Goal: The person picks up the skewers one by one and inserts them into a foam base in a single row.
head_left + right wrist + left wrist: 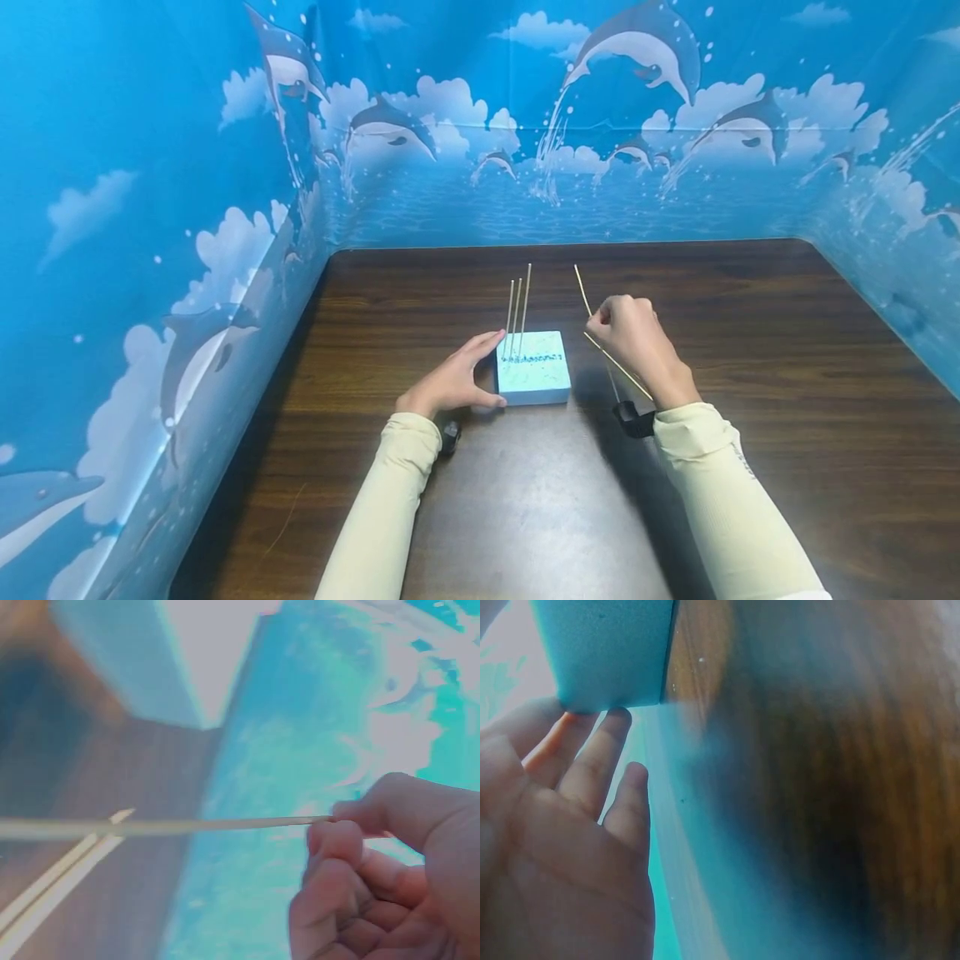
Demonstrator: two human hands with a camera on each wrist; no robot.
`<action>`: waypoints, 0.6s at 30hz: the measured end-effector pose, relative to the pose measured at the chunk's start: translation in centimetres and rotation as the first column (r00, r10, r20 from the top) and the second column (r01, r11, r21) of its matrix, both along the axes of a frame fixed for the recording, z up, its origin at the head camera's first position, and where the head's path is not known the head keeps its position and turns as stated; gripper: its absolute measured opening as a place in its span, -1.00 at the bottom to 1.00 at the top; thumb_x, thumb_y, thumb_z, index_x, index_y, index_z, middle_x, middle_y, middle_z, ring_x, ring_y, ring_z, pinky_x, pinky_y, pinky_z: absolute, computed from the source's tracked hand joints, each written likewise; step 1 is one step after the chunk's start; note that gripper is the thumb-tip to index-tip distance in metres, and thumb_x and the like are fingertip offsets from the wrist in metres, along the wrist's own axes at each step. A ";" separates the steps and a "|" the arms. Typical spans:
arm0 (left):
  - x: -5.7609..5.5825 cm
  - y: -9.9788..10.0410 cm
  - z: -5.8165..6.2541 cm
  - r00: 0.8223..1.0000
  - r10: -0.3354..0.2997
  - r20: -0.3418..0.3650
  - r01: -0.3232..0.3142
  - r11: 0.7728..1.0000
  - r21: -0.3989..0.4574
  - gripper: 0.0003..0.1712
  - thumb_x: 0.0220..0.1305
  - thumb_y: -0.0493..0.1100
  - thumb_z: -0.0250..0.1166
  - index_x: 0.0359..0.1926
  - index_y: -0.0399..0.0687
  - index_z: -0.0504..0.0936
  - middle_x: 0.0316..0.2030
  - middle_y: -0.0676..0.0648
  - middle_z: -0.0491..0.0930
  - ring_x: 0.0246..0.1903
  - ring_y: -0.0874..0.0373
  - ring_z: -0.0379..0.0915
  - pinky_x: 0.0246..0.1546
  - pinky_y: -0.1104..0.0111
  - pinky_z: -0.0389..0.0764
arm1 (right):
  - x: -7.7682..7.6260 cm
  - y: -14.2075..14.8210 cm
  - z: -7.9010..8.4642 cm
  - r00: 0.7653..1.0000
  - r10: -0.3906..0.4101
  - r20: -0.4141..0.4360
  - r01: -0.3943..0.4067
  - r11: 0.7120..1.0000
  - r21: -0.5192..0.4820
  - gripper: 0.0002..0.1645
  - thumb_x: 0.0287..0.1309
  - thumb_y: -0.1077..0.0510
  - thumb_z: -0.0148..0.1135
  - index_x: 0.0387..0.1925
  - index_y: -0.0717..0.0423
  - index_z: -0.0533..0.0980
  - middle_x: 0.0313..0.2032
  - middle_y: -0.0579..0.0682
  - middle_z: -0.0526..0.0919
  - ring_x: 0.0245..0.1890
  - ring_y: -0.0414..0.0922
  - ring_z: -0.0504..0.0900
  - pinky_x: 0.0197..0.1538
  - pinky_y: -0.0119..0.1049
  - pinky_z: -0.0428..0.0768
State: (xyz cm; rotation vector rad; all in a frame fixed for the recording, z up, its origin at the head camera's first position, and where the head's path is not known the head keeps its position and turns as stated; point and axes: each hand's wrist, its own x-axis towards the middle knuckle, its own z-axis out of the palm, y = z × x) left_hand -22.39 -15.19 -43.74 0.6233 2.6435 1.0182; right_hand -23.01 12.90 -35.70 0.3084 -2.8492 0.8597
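A light-blue foam block [534,385] lies on the table, a dark speckled line across its top. Three thin sticks [519,312] stand upright in its left part. At the block's left side my left hand [453,379] holds it, thumb at the front corner and fingers toward the back; the left wrist view shows fingertips against the block [611,656]. To the right of the block, thumb and index finger of my right hand [637,337] pinch a thin wooden stick [225,823]. In the head view that stick is tilted and partly hidden by the hand.
Beneath my right hand, two loose sticks [56,881] lie side by side on the brown wooden table [780,367]. Dolphin-printed blue curtains [465,183] enclose the table at the back and sides. A black wrist strap [636,419] is on my right wrist.
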 end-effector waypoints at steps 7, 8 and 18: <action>-0.1 0.0 0.1 1.000 -0.002 0.000 0.002 1.000 -0.004 0.29 -0.06 -0.01 0.60 0.58 0.27 -0.03 0.55 0.05 -0.04 0.50 0.05 -0.05 0.43 0.01 0.17 | 0.7 -2.3 2.8 0.953 -0.012 -0.302 -0.032 0.990 -0.140 -0.89 0.08 0.29 0.15 -0.47 0.23 0.58 -0.57 0.05 0.60 -0.64 -0.11 0.37 -0.54 -0.30 0.36; -0.1 0.0 0.2 1.000 -0.002 0.001 0.002 1.000 -0.004 0.29 -0.06 -0.01 0.60 0.58 0.27 -0.03 0.55 0.05 -0.04 0.50 0.05 -0.05 0.44 0.02 0.16 | 0.7 -2.6 2.9 0.940 -0.007 -0.341 -0.049 0.987 -0.155 -0.90 0.07 0.30 0.17 -0.47 0.24 0.58 -0.57 0.07 0.62 -0.64 -0.10 0.40 -0.54 -0.30 0.36; 0.0 0.0 0.2 1.000 -0.006 0.003 0.006 1.000 -0.003 0.28 -0.05 -0.01 0.59 0.58 0.22 -0.03 0.55 0.02 -0.02 0.50 0.06 -0.05 0.45 0.06 0.13 | 0.7 -5.1 2.0 0.906 0.093 -0.413 -0.186 0.964 -0.190 -0.93 0.08 0.34 0.19 -0.43 0.29 0.58 -0.54 0.10 0.67 -0.59 -0.10 0.56 -0.51 -0.31 0.49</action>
